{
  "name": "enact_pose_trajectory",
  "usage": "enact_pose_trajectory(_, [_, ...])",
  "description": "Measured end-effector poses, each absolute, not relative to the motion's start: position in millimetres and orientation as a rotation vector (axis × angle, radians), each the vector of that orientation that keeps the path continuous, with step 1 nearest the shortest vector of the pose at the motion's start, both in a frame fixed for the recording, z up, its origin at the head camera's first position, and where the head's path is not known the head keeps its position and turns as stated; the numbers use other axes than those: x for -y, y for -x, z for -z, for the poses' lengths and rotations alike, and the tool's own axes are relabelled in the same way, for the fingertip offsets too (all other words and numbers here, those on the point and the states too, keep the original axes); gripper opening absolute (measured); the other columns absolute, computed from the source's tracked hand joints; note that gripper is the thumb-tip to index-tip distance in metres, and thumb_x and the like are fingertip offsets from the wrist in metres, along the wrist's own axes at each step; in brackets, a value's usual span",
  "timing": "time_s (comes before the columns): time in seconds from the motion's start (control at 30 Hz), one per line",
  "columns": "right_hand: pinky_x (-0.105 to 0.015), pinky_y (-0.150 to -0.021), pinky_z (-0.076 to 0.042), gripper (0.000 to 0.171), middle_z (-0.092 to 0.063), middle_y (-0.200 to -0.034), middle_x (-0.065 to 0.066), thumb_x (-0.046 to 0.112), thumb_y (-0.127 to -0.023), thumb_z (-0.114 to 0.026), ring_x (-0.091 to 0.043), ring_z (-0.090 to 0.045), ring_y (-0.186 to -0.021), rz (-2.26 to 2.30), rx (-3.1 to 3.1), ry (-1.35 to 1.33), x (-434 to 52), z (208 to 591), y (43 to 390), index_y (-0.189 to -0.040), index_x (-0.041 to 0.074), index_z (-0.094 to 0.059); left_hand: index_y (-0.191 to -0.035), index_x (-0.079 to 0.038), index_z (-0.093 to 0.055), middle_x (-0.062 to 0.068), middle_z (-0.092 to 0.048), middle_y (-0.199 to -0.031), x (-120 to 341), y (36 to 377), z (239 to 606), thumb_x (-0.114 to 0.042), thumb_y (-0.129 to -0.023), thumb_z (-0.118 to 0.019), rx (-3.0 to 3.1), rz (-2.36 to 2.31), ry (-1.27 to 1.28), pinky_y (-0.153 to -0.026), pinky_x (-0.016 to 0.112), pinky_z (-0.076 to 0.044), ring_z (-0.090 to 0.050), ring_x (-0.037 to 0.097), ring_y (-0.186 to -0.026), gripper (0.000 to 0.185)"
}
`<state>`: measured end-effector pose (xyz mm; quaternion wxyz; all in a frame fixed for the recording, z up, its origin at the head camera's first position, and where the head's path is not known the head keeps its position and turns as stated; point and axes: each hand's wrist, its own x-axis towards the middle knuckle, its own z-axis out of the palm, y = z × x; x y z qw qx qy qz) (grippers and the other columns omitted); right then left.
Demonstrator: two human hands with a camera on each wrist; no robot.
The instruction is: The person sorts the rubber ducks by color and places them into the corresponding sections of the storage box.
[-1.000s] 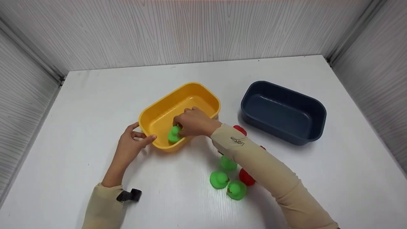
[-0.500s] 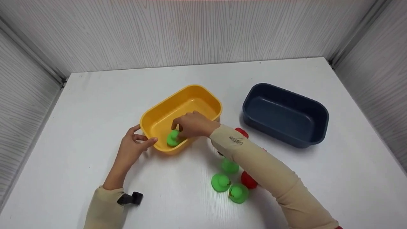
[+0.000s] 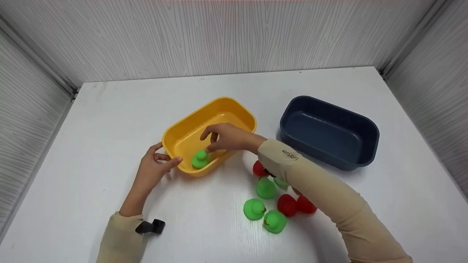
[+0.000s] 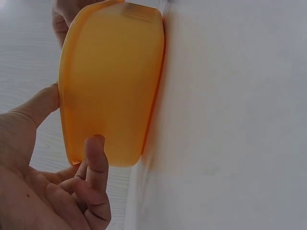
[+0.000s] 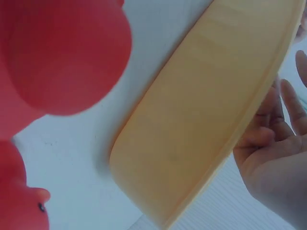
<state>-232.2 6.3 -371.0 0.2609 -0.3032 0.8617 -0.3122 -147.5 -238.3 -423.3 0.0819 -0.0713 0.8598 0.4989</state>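
Note:
A green rubber duck (image 3: 200, 160) sits inside the yellow tub (image 3: 190, 140), near its front left end. My left hand (image 3: 151, 166) grips that end, thumb on the rim and fingers against the outside wall. The left wrist view shows this hand (image 4: 53, 187) against the tub's wall (image 4: 110, 86). Over the tub's front side hovers my right hand (image 3: 230, 138), fingers loosely bent and holding nothing. Its thumb is close by the duck's head; whether they touch I cannot tell. In the right wrist view the right hand (image 5: 283, 153) is partly behind the tub wall (image 5: 182, 115).
Right of the yellow tub stands a navy tub (image 3: 325, 160). On the white table, several green ducks (image 3: 254, 209) and red ducks (image 3: 287, 205) lie grouped in front of the tubs, some partly under the right forearm. Panelled walls (image 3: 234, 36) enclose the table's back and sides.
My right hand has let go of the green duck inside the yellow tub and moved slightly up and right. The right forearm shifted right, uncovering more ducks. The left hand keeps its grip.

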Motion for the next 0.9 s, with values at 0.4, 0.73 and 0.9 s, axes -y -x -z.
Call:
enact_pose_trajectory(0.4, [-0.024,-0.073,-0.042,0.039,-0.058,-0.085,-0.001,0.03,-0.087,-0.073,-0.017,-0.052,-0.084,0.894,-2.169,0.866,-28.3,360.9,211.8,-0.122,0.017,-0.064,-0.149,-0.006,-0.029,0.013,-0.063,-0.107,238.0,148.9,422.7,-0.046,-0.083,-0.072,-2.583,-1.454,0.233,-0.065,0.024,-0.045,-0.058,0.012,-0.075,0.088])
enact_pose_trajectory(0.73, [-0.028,-0.077,-0.041,0.038,-0.054,-0.083,0.0,0.031,-0.083,-0.077,-0.016,-0.051,-0.087,0.905,-2.068,0.789,-58.2,356.4,192.9,-0.118,0.025,-0.065,-0.149,-0.006,-0.029,0.012,-0.062,-0.108,238.0,148.5,423.4,-0.043,-0.084,-0.072,-2.582,-1.474,0.217,-0.064,0.023,-0.045,-0.058,0.012,-0.075,0.086])
enact_pose_trajectory(0.9, [-0.027,-0.073,-0.045,0.04,-0.056,-0.08,0.0,0.025,-0.084,-0.076,-0.02,-0.054,-0.081,0.897,-2.055,0.851,-76.7,355.8,184.3,-0.121,0.021,-0.064,-0.15,-0.006,-0.028,0.013,-0.061,-0.11,238.8,146.8,424.3,-0.044,-0.084,-0.072,-2.57,-1.482,0.223,-0.065,0.023,-0.046,-0.059,0.014,-0.077,0.088])
